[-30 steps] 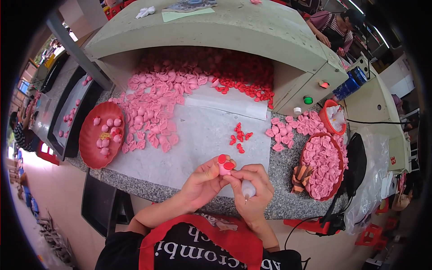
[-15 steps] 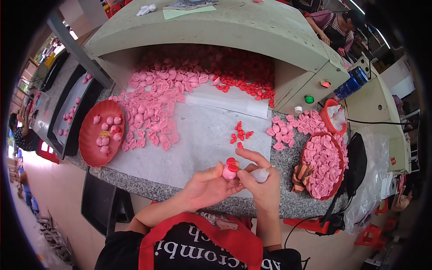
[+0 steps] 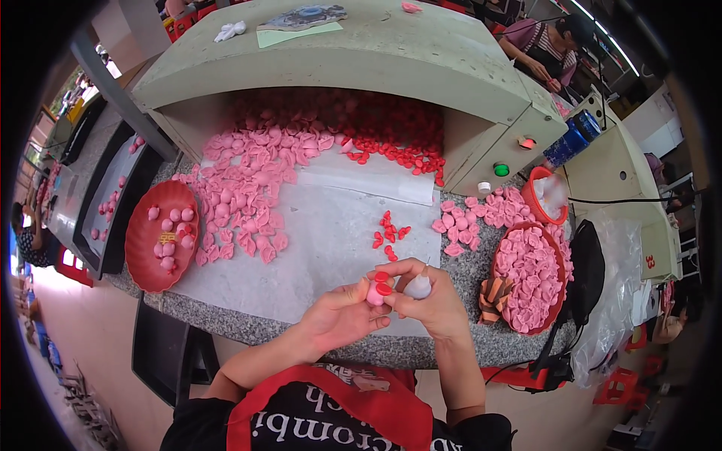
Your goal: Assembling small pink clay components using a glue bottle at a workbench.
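A small pink ball (image 3: 374, 295) with red pieces (image 3: 382, 281) at its upper right sits pinched in the fingers of my left hand (image 3: 329, 317). My right hand (image 3: 442, 310) meets it from the right, its thumb at the lower red piece and its index fingertip close to the ball. Within the same right hand rests a small whitish squeeze bottle (image 3: 418, 286) with a thin tip pointing up. Just beyond my hands, several loose red pieces (image 3: 388, 225) lie on a white sheet (image 3: 331, 225).
Pink pieces (image 3: 248, 203) and red pieces (image 3: 410, 143) pile beneath a pale box-like hood (image 3: 323, 83). A red dish (image 3: 138, 252) with pink balls stands left; another dish (image 3: 557, 316), full of pink pieces (image 3: 526, 278), stands right, beside a striped brown object (image 3: 494, 297) and an orange-red cup (image 3: 535, 197).
My right index finger, stretched out before, has curled in toward the pink ball. The bottle in that hand has tipped more upright. The whole view has shifted slightly.
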A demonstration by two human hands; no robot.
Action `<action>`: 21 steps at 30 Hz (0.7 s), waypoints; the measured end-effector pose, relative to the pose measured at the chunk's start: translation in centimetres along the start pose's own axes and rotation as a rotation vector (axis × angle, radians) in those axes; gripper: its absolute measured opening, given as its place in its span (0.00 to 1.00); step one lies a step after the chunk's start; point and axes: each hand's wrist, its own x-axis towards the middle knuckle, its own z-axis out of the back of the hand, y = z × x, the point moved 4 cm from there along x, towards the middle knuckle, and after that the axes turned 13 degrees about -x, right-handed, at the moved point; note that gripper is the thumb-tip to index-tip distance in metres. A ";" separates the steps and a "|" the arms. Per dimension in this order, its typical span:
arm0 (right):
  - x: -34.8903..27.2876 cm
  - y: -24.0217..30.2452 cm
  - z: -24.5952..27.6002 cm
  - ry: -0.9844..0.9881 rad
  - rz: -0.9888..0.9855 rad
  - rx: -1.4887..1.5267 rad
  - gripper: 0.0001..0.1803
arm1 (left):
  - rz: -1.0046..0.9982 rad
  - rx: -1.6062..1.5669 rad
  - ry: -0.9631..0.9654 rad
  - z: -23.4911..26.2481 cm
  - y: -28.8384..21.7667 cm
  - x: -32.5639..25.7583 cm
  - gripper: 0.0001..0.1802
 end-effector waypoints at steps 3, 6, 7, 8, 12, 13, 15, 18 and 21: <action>0.1 0.1 0.2 -0.040 0.026 0.003 0.16 | 0.006 0.024 -0.022 -0.5 0.0 0.2 0.19; -0.2 0.6 0.3 -0.020 -0.071 0.070 0.18 | 0.032 0.009 -0.025 -0.5 0.2 0.4 0.19; -0.2 0.8 0.3 -0.020 -0.071 0.068 0.18 | 0.052 -0.025 -0.020 -0.5 0.3 0.5 0.20; -0.2 1.0 0.3 -0.028 -0.047 0.036 0.19 | 0.052 -0.026 -0.019 -0.6 0.4 0.5 0.20; -0.2 1.4 0.6 -0.002 0.053 -0.049 0.21 | 0.074 -0.126 0.029 -1.4 0.4 0.9 0.19; -0.3 1.5 0.5 -0.001 0.048 -0.046 0.21 | 0.069 -0.129 0.025 -1.4 0.3 0.9 0.18; -0.1 2.0 0.3 -0.020 0.070 -0.080 0.20 | 0.064 -0.118 0.006 -1.3 0.2 0.8 0.18; -0.2 2.0 0.3 0.016 0.058 -0.061 0.19 | 0.074 -0.106 0.008 -1.1 0.0 0.8 0.18; -0.1 1.7 0.4 -0.001 0.009 -0.065 0.19 | 0.095 -0.117 0.035 -1.1 -0.1 0.8 0.18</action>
